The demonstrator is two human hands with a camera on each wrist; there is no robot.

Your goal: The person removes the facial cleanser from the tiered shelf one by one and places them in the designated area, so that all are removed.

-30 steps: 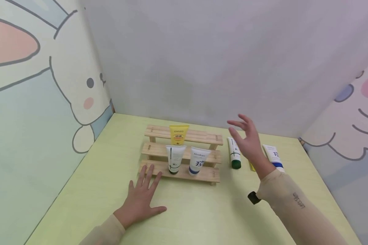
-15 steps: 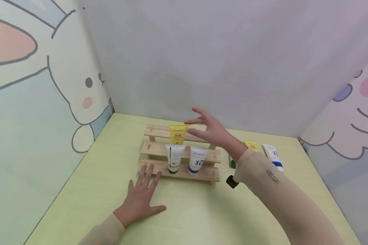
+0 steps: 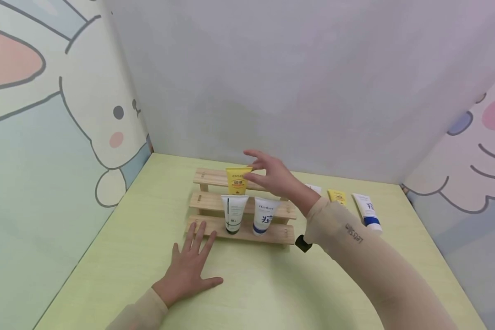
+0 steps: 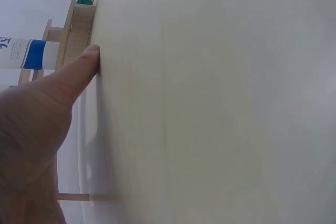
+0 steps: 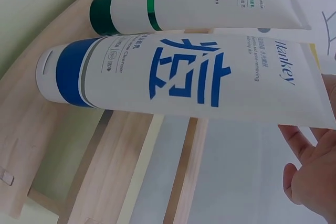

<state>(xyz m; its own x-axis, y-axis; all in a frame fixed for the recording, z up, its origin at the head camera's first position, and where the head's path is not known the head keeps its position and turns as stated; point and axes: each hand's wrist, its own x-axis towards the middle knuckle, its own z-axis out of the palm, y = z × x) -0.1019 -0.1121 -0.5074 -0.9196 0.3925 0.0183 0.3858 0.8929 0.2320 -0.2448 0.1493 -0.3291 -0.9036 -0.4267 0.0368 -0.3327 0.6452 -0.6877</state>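
Observation:
A yellow tube [image 3: 236, 182] stands upright at the back of a three-tier wooden rack [image 3: 247, 234]. My right hand [image 3: 276, 178] reaches over the rack from the right. Its thumb overlaps the yellow tube's right edge, with the fingers near the top behind. In the right wrist view that hand [image 5: 315, 177] has thumb and finger apart, mostly behind the white-and-blue tube [image 5: 142, 77]. A white tube with a dark green cap [image 3: 233, 214] stands left of it on the lower part. My left hand [image 3: 189, 266] lies spread, fingertips on the rack's front left step.
Right of the rack, another yellow tube [image 3: 337, 197] and a white tube with a blue band [image 3: 368, 211] lie on the pale yellow table [image 3: 247, 293]. A further white tube [image 3: 313, 188] shows partly behind the right arm. A grey wall [image 3: 272, 91] stands behind.
My right hand has moved left from above the tubes lying on the table to the yellow tube on the rack, lowering slightly. The left hand has stayed put.

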